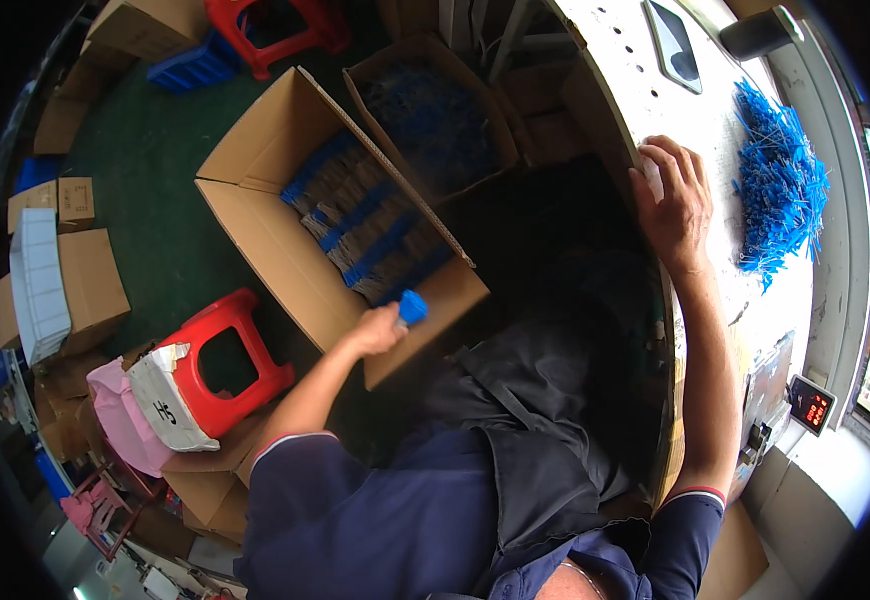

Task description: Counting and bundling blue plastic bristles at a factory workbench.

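Note:
My left hand [382,331] is closed around a small bundle of thin blue-ended pieces [412,308], its blue end pointing away from my fist. It is over the near end of a large open cardboard box [295,285]. Inside the box lie rows of similar bundles [360,220], blue at one end and greyish along their thin stems. My right hand [677,200] rests on the edge of the white worktable [620,50], fingers bent and a little apart, holding nothing I can see. Beyond it on the tabletop is a loose heap of thin blue-ended pieces [780,185].
Behind the box stands another carton [430,125] of loose blue pieces. A red stool [225,350] is at the left, near stacked cartons [93,285] and a pale plastic crate [40,285]. A phone-like device [672,45] lies on the table; a red-lit display [811,405] is at right.

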The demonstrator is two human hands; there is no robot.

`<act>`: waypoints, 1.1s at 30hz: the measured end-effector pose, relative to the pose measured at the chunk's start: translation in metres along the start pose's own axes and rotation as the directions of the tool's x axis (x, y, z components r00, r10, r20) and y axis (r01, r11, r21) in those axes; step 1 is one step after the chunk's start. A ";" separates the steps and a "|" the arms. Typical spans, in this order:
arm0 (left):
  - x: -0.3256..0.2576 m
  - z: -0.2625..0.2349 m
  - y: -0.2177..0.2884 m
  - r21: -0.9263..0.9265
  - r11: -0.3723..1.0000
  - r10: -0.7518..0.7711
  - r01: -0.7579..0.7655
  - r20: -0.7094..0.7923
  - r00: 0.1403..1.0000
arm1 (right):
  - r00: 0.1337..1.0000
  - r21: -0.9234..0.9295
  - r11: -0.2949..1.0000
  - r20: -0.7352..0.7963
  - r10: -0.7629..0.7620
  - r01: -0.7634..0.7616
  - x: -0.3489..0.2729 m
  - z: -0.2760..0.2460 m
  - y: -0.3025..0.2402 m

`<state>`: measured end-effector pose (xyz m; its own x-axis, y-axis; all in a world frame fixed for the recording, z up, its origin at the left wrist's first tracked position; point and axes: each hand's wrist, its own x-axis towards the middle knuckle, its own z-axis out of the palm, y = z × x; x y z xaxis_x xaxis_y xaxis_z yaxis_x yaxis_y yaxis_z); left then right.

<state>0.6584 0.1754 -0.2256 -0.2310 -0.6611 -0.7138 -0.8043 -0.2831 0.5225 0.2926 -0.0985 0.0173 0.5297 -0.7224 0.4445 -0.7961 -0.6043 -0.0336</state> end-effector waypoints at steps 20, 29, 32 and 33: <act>0.232 -0.154 -0.181 0.701 0.516 0.071 0.492 -0.607 0.791 | 0.995 -0.063 0.997 0.086 0.049 -0.044 0.033 0.023 0.000; 0.318 -0.218 -0.203 0.756 0.340 -0.087 0.559 -0.567 0.819 | 0.968 -0.078 0.992 0.225 0.111 -0.096 0.038 0.021 -0.002; 0.344 -0.219 -0.207 0.830 0.271 -0.106 0.487 -0.477 0.873 | 0.966 -0.087 0.992 0.238 0.106 -0.087 0.040 0.023 -0.002; 0.350 -0.217 -0.220 0.840 0.280 -0.041 0.465 -0.474 0.880 | 0.961 -0.100 0.992 0.255 0.102 -0.078 0.043 0.021 -0.004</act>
<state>0.8732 -0.1448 -0.4890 0.0893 -0.8990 -0.4288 -0.7922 0.1968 -0.5777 0.3244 -0.1341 0.0174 0.5031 -0.8419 0.1953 -0.8604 -0.5091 0.0219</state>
